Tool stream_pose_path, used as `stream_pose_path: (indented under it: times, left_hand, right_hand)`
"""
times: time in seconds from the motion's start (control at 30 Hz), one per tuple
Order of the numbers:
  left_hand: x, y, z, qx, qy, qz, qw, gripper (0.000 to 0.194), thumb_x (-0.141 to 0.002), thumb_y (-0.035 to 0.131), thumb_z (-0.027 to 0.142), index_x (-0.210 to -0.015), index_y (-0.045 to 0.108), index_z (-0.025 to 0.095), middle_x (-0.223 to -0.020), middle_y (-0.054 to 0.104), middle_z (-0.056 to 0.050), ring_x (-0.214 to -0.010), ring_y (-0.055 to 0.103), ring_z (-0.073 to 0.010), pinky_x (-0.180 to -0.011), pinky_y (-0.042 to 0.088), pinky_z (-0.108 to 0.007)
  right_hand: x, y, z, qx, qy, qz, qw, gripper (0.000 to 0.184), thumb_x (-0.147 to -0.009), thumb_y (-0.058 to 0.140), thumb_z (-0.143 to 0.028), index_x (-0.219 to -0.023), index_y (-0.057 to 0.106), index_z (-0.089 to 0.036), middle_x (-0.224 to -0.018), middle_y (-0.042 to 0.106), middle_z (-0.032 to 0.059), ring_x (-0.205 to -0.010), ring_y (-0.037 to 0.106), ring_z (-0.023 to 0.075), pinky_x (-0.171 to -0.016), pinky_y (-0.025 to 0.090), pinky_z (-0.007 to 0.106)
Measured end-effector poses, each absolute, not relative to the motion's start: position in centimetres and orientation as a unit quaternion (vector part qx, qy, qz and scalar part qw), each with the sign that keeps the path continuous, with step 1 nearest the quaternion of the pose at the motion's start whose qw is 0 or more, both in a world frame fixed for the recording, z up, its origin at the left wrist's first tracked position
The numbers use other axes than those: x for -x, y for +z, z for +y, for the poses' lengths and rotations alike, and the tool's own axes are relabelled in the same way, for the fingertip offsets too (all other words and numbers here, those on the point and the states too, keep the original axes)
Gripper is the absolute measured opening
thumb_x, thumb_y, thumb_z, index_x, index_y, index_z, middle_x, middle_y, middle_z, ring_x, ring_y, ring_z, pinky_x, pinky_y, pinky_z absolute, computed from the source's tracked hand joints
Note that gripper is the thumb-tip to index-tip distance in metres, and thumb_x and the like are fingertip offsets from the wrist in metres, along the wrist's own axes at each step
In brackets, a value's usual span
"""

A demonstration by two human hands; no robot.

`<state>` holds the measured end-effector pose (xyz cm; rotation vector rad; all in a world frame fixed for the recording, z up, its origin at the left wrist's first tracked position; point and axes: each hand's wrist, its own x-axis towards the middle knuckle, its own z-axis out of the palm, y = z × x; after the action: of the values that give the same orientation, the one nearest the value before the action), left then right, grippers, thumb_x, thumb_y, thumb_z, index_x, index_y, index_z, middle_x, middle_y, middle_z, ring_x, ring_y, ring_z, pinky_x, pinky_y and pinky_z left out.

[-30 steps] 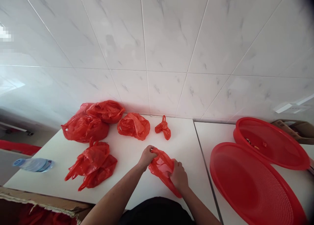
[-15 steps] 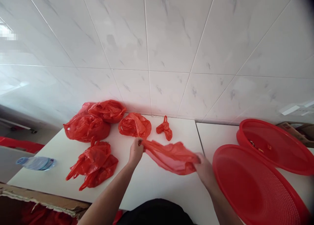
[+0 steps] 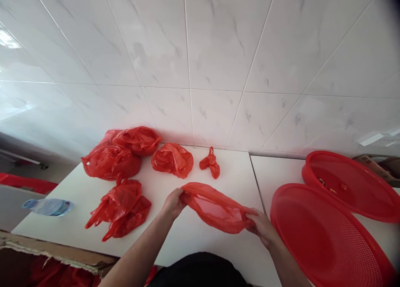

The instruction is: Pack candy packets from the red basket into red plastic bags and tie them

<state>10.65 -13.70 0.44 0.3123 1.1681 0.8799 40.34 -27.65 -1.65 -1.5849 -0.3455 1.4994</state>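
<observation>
A red plastic bag (image 3: 215,207) is stretched wide open between both hands, just above the white table (image 3: 187,241). My left hand (image 3: 173,202) pinches its left rim. My right hand (image 3: 261,227) grips its right rim, close to the near red basket (image 3: 325,241). The bag's mouth faces up and nothing shows inside it.
Several crumpled red bags (image 3: 109,162) lie at the back left, one more (image 3: 123,207) nearer, another (image 3: 173,159) by the wall, and a small knotted one (image 3: 210,163). A second red basket (image 3: 350,187) sits behind the first. A water bottle (image 3: 48,206) lies at far left.
The bag went from bunched between close hands to pulled wide apart; my right hand moved right toward the basket, and the bag's mouth has now opened.
</observation>
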Motion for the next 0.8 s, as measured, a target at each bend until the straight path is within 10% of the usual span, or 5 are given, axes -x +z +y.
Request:
stream_pose_path:
  times: [0.23,0.5,0.8]
  left_hand:
    - [-10.8,-1.2,-14.5,-0.125,0.352,0.571,0.731,0.003,-0.079,0.058,0.013,-0.079,0.056,0.015,-0.059,0.062,0.0,-0.049,0.06,-0.0123,-0.051,0.051,-0.024]
    - [-12.1,-3.2,-14.9,-0.161,0.291,0.586,0.739,0.024,-0.083,0.06,0.039,-0.087,0.058,0.016,-0.072,0.065,-0.002,-0.057,0.062,-0.0134,-0.054,0.051,-0.025]
    - [-13.3,-5.1,-15.4,-0.226,0.251,0.568,0.75,0.019,-0.082,0.061,0.031,-0.093,0.055,0.017,-0.081,0.064,-0.003,-0.066,0.063,-0.0153,-0.072,0.054,-0.035]
  right_hand:
    - [-40.3,-2.1,-27.3,0.485,0.682,0.076,0.541,0.015,-0.077,0.063,-0.015,-0.091,0.067,-0.02,-0.088,0.074,0.003,-0.084,0.069,0.0172,-0.08,0.056,0.031]
    - [-39.7,-3.1,-25.7,0.446,0.699,0.061,0.556,0.027,-0.084,0.058,-0.04,-0.095,0.067,-0.017,-0.095,0.074,0.0061,-0.09,0.069,0.0211,-0.088,0.054,0.036]
    - [-37.8,-3.3,-26.0,0.782,0.226,-0.37,0.449,0.042,-0.084,0.052,-0.043,-0.117,0.059,-0.02,-0.124,0.06,0.0121,-0.116,0.055,0.0262,-0.095,0.046,0.04]
